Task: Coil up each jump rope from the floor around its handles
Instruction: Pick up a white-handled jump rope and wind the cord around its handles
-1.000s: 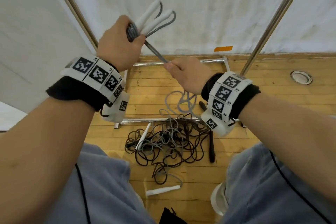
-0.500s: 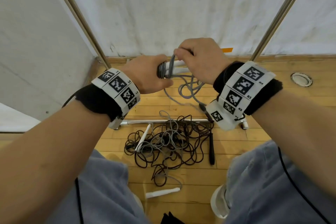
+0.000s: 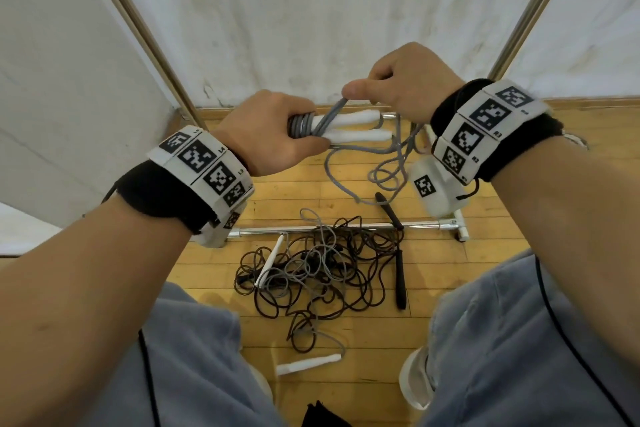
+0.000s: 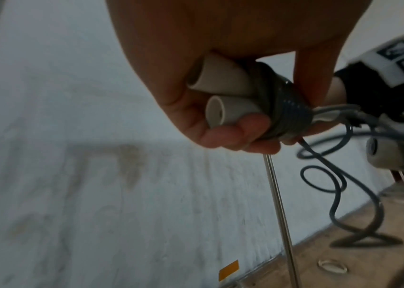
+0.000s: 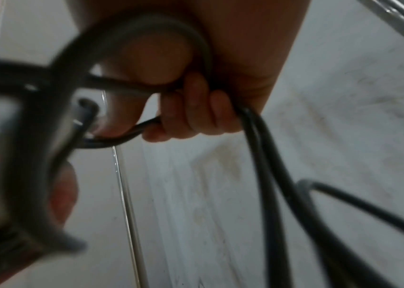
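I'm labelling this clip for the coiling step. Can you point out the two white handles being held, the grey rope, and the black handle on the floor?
white handles (image 3: 349, 128), head view, on the bare shafts right of the coil.
grey rope (image 3: 300, 125), head view, on the turns wound round the handles.
black handle (image 3: 400, 279), head view, mid-shaft.

Each forearm is bare. Each wrist carries a black band (image 3: 156, 191) ringed with white blocks bearing black square-pattern markers (image 3: 485, 128). Grey-blue trousers (image 3: 519, 340) show thin black seams.
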